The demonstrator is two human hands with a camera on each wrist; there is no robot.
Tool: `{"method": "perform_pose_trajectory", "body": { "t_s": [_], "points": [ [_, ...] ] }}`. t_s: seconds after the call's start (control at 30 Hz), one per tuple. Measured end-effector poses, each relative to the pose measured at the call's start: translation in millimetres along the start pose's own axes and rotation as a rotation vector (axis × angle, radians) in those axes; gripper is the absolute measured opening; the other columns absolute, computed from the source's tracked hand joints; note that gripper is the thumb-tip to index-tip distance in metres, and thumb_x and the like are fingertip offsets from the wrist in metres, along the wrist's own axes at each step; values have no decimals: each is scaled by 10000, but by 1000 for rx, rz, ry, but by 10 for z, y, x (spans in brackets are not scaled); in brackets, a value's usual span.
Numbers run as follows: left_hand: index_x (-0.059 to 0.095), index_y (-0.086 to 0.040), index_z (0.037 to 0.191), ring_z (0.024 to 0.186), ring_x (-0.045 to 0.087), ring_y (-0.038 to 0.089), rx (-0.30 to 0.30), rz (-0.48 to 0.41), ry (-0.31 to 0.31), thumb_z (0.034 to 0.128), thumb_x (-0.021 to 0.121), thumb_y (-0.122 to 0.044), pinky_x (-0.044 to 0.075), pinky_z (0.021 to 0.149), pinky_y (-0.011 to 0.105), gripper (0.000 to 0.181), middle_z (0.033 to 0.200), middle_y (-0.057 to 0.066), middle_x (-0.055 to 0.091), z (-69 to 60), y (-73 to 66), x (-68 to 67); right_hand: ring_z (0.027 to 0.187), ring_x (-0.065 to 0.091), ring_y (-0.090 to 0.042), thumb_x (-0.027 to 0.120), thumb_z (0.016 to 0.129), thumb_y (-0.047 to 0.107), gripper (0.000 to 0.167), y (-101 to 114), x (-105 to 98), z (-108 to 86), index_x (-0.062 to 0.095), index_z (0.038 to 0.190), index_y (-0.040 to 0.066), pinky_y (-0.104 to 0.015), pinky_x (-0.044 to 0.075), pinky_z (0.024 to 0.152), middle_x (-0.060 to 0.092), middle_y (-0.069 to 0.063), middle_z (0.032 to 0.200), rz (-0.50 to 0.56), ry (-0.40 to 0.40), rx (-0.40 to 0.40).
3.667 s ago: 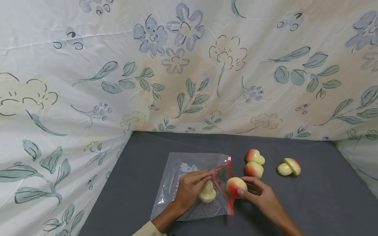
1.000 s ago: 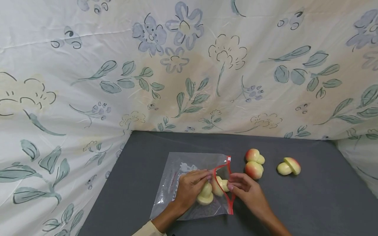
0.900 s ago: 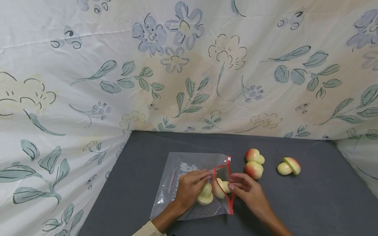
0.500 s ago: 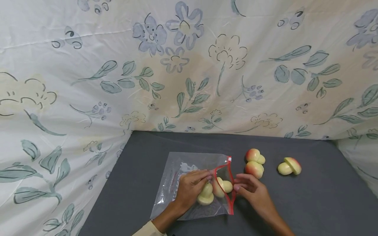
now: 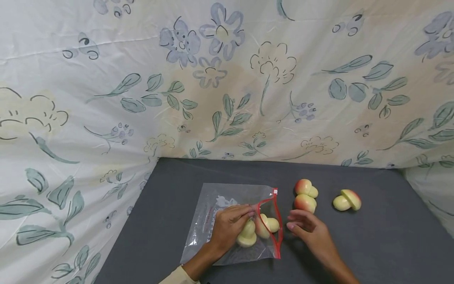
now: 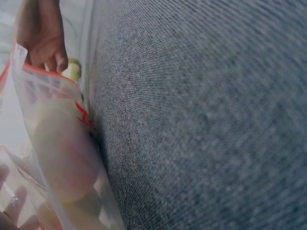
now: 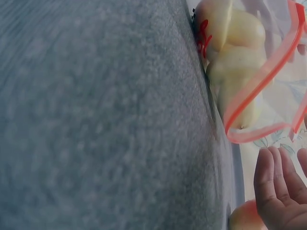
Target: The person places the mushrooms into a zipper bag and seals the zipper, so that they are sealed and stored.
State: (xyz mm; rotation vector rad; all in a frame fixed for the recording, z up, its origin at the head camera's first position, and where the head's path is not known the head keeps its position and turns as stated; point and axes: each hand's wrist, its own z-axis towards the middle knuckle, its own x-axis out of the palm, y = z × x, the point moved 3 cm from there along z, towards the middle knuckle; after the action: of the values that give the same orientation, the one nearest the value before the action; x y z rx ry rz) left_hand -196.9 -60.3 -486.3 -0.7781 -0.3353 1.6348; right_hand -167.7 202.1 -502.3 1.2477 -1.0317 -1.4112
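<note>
A clear zip bag [image 5: 209, 221] with a red zip edge lies on the dark cloth, its mouth parted toward the right. Inside are two pale mushroom-shaped pieces, one [image 5: 246, 234] beside my left hand and another [image 5: 271, 225] near the mouth. My left hand [image 5: 228, 227] pinches the upper layer of the bag near the red edge. Just right of the mouth is my right hand [image 5: 312, 232], empty, fingers loosely bent, touching neither bag nor pieces. In the right wrist view the red zip [image 7: 261, 84] stands apart from the right fingers [image 7: 276, 177].
Red-and-yellow mushroom-shaped pieces [image 5: 305, 203] lie behind my right hand, touching one another. Another such piece [image 5: 347, 200] rests farther right. A floral cloth [image 5: 248, 118] hangs behind and along the left of the dark surface [image 5: 170, 197].
The red-and-yellow piece once in my right hand is inside the bag, released. My right hand has drawn back rightward from the mouth. My left hand has stayed in place.
</note>
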Motion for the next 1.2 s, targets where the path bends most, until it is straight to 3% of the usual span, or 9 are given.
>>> {"method": "perform_pose_trajectory", "body": {
  "t_s": [0.33,0.57,0.7,1.2],
  "points": [
    [828,-33,1117,1007,790,219,19,17,-10,906,816,-8,614,928,275,213,1072,67,820,4,-33,-2,974,732,-78,790,944,22,423,-41,-113,-4,630,1325,-67,-282,637,747,771,-15,1118,-25,-37,41],
    [828,-46,1120,1018,786,190,20,4,0,910,813,-9,612,927,266,214,1077,54,819,1,-14,5,971,721,-22,778,970,63,419,-71,-231,-23,625,1343,-53,-329,650,742,768,-8,1132,-48,-53,75],
    [830,-58,1121,1025,784,177,14,13,1,905,818,-11,612,930,267,221,1079,41,820,-9,-3,6,957,712,8,755,972,10,398,-87,-282,-29,623,1341,-63,-328,651,737,769,-12,1128,-26,-56,74],
    [829,-57,1122,1030,784,186,29,18,1,929,803,-39,608,943,271,195,1081,41,819,20,-39,-10,924,721,1,777,966,40,421,-135,-474,-5,615,1339,-73,-311,645,698,775,93,1084,-33,-107,89]
  ]
}}
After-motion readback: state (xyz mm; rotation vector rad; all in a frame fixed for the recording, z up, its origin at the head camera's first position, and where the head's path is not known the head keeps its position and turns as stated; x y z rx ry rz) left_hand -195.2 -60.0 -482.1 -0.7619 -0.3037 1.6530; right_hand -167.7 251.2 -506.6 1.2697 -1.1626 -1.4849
